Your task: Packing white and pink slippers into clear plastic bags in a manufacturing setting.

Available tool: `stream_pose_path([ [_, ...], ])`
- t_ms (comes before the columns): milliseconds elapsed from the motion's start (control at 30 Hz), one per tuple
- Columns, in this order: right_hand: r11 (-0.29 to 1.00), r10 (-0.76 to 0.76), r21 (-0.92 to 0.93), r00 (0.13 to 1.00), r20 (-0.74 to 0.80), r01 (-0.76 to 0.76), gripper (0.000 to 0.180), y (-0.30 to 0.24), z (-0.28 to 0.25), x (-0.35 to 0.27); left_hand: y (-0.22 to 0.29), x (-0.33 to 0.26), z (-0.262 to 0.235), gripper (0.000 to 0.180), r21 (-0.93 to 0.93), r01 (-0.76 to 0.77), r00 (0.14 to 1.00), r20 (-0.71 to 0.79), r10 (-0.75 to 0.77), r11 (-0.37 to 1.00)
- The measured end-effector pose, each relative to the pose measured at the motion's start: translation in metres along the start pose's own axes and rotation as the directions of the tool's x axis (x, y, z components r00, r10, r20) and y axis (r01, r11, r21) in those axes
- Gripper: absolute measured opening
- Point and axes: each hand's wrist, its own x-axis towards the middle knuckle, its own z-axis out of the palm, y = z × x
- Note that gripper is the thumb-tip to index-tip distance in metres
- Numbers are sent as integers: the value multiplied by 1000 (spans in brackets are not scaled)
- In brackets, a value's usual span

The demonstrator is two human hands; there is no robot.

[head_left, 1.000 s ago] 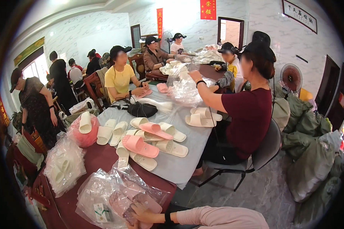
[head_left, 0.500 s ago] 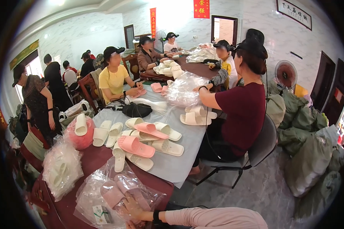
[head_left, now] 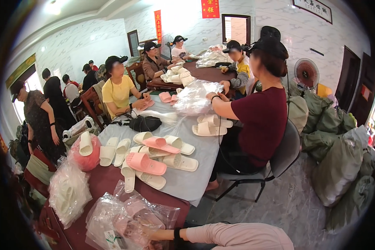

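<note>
My right hand (head_left: 154,234) comes in from the lower right, under a pale pink sleeve with a black wristband. It reaches against a pair of pink slippers (head_left: 121,223) that lie in a clear plastic bag (head_left: 164,212). Crinkled film and blur cover its fingers, so their grip does not show. A small white and green card (head_left: 111,239) sits at the bag's near end. My left hand cannot be made out.
Beyond the bag, cream slippers (head_left: 181,162) and pink slippers (head_left: 146,163) are piled on a grey cloth (head_left: 183,183). A bagged cream pair (head_left: 66,196) lies left. A person in a maroon shirt (head_left: 260,112) sits right, handling plastic bags (head_left: 196,98). Sacks (head_left: 337,171) stand against the wall.
My right hand has shifted slightly down, and film now covers more of the slippers and fingers. The maroon-shirted person's hands have moved on the plastic bags. The whole view has shifted a little.
</note>
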Motion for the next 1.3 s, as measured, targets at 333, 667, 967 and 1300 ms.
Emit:
stream_pose_path([
  [333,979,114,134,956,269,-154,39,-1,-13,-5,-17,9,-5,36,-222,60,998,-3,-62,973],
  [667,982,78,162,987,142,-100,32,3,-21,1,-12,3,4,34,-256,-1,973,-224,-58,967],
  [967,764,-75,507,727,683,-398,37,-23,-112,23,25,-2,-11,56,95,150,989,-30,-147,984],
  [1300,917,378,189,619,-689,-350,22,30,-223,55,64,17,-76,35,-262,-202,933,-343,105,944],
])
